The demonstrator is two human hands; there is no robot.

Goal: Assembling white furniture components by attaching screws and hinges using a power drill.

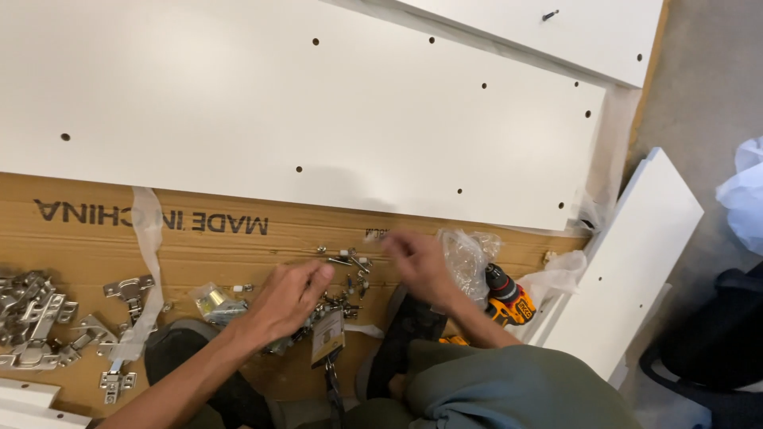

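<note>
Two hands are working over a scatter of screws (348, 260) lying on the cardboard (238, 246) near the middle of the scene. The scatter's long axis is running left to right; which way single screws are pointing is too small to tell. The left hand (284, 300) is resting at the scatter's near left edge, fingers curled together, seemingly pinching something small. The right hand (420, 264) is blurring at the right end; its finger state cannot be told. A clear bag (465, 258) is lying just right of it, a drill (509, 300) beyond. Hinges (36, 318) are lying far left. A white panel (278, 103) is spreading along the far side.
</note>
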